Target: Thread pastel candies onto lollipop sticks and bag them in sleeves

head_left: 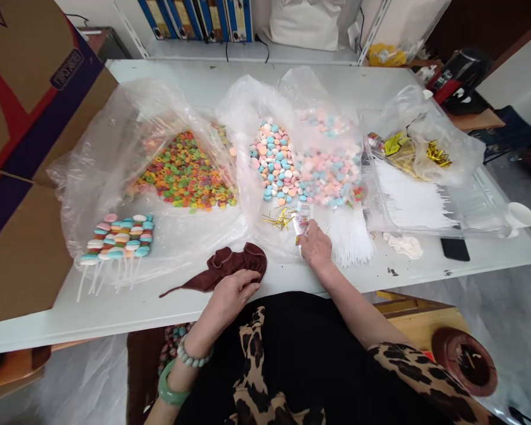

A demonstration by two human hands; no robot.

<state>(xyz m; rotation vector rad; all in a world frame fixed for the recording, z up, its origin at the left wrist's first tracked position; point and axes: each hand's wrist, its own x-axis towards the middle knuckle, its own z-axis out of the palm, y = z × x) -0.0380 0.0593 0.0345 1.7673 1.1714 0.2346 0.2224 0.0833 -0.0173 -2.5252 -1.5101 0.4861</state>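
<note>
My right hand [317,245] has its fingers closed on the edge of a small clear printed plastic wrapper [303,219], which lies at the table's front middle. Right beside it are several gold twist ties [283,218]. My left hand [235,292] lies loosely on a crumpled dark brown cloth [232,267] at the table edge, fingers stretched and gripping nothing. Behind the ties sit pastel button-shaped candies [274,162] in an open plastic bag. To the right of my right hand is a bundle of white sticks [349,236].
Colourful ring candies [186,177] fill an open bag at left. Finished-looking candy skewers [119,239] lie in front of it. A clear tray [478,206] holds more white sticks. A phone [455,249], paper cup [521,215] and tall cardboard box [30,236] flank the workspace.
</note>
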